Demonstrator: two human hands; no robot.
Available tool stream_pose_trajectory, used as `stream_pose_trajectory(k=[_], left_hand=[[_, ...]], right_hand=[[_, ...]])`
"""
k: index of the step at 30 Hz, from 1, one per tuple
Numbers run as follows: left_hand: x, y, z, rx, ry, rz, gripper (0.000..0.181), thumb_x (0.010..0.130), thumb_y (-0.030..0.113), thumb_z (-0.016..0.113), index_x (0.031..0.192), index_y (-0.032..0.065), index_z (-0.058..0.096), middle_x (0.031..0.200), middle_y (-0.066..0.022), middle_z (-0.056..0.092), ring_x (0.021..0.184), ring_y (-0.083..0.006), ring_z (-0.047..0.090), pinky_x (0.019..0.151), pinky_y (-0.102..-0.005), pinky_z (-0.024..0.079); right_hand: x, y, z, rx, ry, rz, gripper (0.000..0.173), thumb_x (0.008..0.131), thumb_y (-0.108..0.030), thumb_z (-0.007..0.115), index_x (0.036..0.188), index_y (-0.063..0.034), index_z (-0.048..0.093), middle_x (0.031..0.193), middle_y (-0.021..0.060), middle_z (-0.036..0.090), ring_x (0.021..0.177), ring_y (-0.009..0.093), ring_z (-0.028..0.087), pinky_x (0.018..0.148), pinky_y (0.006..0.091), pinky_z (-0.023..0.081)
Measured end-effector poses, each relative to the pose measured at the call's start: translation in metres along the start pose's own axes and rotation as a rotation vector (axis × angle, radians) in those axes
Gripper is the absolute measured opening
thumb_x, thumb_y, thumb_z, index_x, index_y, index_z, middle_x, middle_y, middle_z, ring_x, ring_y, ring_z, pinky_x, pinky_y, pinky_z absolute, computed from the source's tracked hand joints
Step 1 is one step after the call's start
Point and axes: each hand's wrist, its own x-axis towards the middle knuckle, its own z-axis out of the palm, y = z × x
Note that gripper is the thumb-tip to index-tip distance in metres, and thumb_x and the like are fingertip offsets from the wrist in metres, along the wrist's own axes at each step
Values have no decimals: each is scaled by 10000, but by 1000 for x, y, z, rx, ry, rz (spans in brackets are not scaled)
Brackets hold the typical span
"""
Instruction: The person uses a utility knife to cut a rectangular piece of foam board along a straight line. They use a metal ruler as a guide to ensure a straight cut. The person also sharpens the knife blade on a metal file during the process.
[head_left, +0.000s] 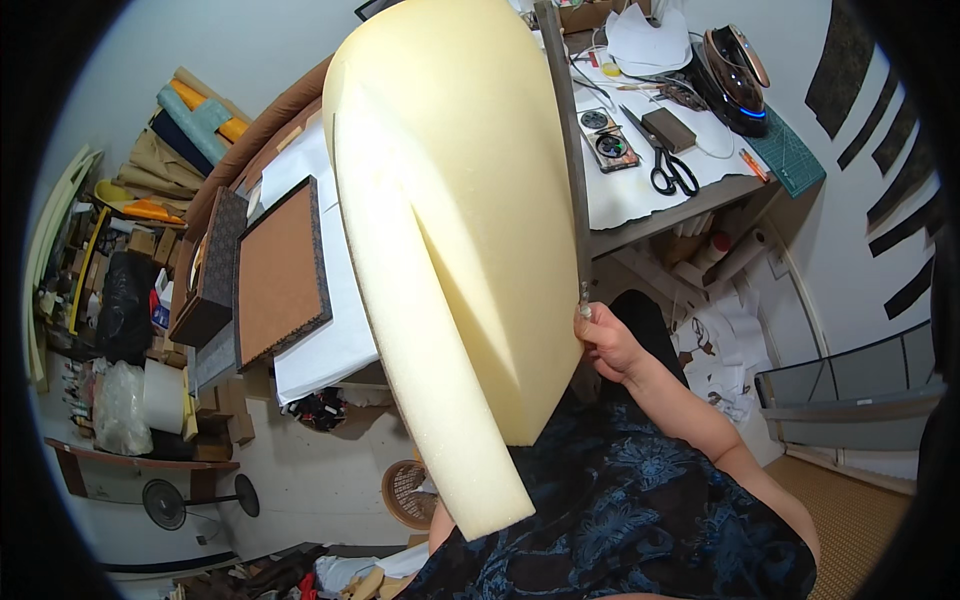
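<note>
A large curved sheet of cream-coloured foam (480, 187) stands in front of me, and a long foam strip (450, 420) runs down its near left edge towards my body. At the sheet's lower right edge, my right hand (607, 341) has its fingers curled closed, gripping the foam edge. A small clear object (585, 306) shows at the fingertips; what it is, I cannot tell. Along the right side of the foam runs a dark narrow board (564, 112). My left hand is out of view, with the foam between it and the camera.
On the right worktable lie black-handled shears (673, 171), a dark block (668, 129), a phone (609, 142) and a steam iron (731, 82), near a green cutting mat (787, 154). A brown-lined tray (281, 274) rests at the left. A wicker basket (405, 495) stands on the floor.
</note>
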Motion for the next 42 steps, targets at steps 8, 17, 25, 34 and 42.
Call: stream_pose_trajectory(k=[8, 17, 25, 34, 42], left_hand=[[4, 5, -3, -31, -51, -11, 700, 1096, 566, 438, 1602, 82, 426, 1574, -134, 522, 1419, -327, 526, 1186, -507, 439], [-8, 55, 13, 515, 328, -44, 617, 1111, 467, 483, 1563, 48, 458, 1477, -132, 591, 1342, -304, 585, 1137, -465, 486], [11, 7, 30, 606, 557, 25, 562, 1084, 372, 584, 1489, -8, 499, 1399, -139, 623, 1239, -247, 650, 1012, -396, 570], [18, 37, 57, 1153, 879, 337, 500, 1075, 220, 625, 1478, -21, 453, 1440, -136, 542, 1342, -218, 523, 1133, -371, 437], [221, 70, 121, 1930, 1, 545, 277, 975, 174, 664, 1204, 20, 686, 1163, -162, 680, 1187, -347, 589, 1076, -432, 433]], right_hand=[[-5, -3, -16, 44, 16, -52, 320, 1085, -353, 642, 1137, -44, 709, 963, 9, 743, 818, 86, 678, 727, 251, 528], [-2, -91, -61, -958, 1040, -675, 261, 1073, -235, 658, 1154, 12, 633, 812, -21, 648, 769, 50, 567, 700, 265, 480], [41, -79, 0, -1176, 579, -574, 225, 1073, -238, 592, 1109, -16, 611, 746, 196, 676, 691, 307, 706, 644, 433, 509], [142, -58, 0, -1343, 464, -356, 227, 1028, -195, 572, 1155, -6, 576, 750, 214, 693, 736, 396, 708, 737, 506, 553], [167, -45, -25, -1331, 495, -305, 213, 1021, -201, 574, 1136, -22, 580, 816, 207, 721, 776, 413, 707, 780, 517, 544]])
